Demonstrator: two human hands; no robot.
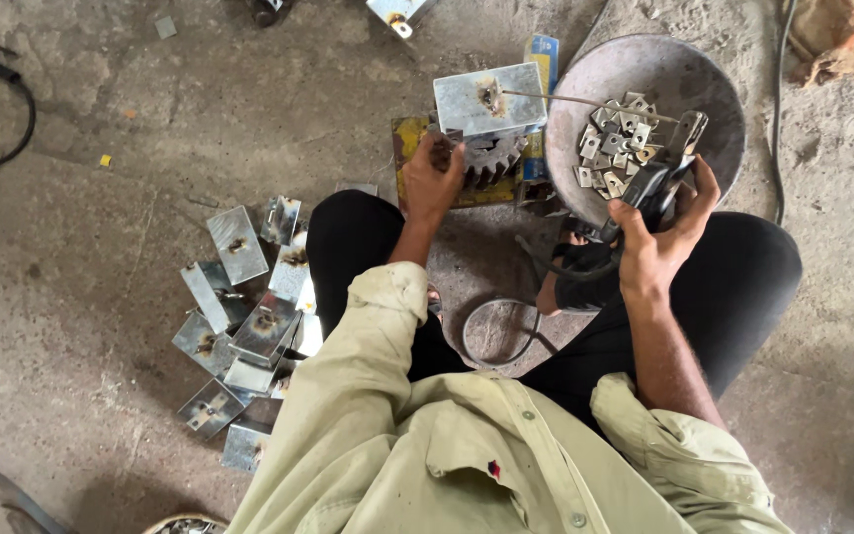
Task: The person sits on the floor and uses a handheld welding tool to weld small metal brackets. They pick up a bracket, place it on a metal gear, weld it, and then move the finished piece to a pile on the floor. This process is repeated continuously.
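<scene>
Hands work over a concrete floor (101,396), seen from above a seated person.

1. Left hand (434,178): fingers closed around the lower left edge of a metal box (489,99). The box sits at 12 o'clock from the body, on a toothed gear (491,156), with a burnt spot on its top face.
2. Right hand (662,242): fingers wrapped tight around a black welding holder (649,188) at 1 o'clock. A thin rod (585,101) runs from the holder to the box's top right edge.
3. Round metal bowl (689,74): just beside the box at 1 o'clock, holding small metal plates (617,138); its rim is close behind the right hand.
4. Pile of finished boxes (244,316): at 9 o'clock, against the left knee.
5. Open room: bare floor at 10 o'clock beyond the pile, and at 3 o'clock past the right knee.
</scene>
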